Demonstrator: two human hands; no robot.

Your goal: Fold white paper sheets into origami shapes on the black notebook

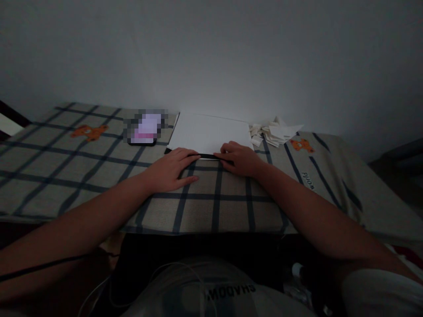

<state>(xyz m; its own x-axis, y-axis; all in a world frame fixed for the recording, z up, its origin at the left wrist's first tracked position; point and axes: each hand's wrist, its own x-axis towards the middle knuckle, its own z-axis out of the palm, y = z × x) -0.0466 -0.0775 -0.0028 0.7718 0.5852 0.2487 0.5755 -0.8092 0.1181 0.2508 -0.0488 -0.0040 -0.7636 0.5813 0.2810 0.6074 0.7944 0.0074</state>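
A white board or stack of sheets (211, 130) lies flat on the cloth, with a black strip (207, 156), tape-like, along its near edge. Palm down, my left hand (173, 169) rests over the left part of that edge. Its fingers are stretched out on the strip and its thumb is apart on the cloth. My right hand (239, 159) is at the right part of the same edge, index fingertip on the strip and thumb just below it, the other fingers curled. The right end of the strip is hidden under this hand.
A phone (145, 130) with a lit, blurred screen lies left of the board. Crumpled white paper scraps (276, 132) are heaped at its right. A checked cloth (198, 211) covers the table, which stands against a grey wall (211, 57). Thin cables (178, 265) hang near my lap.
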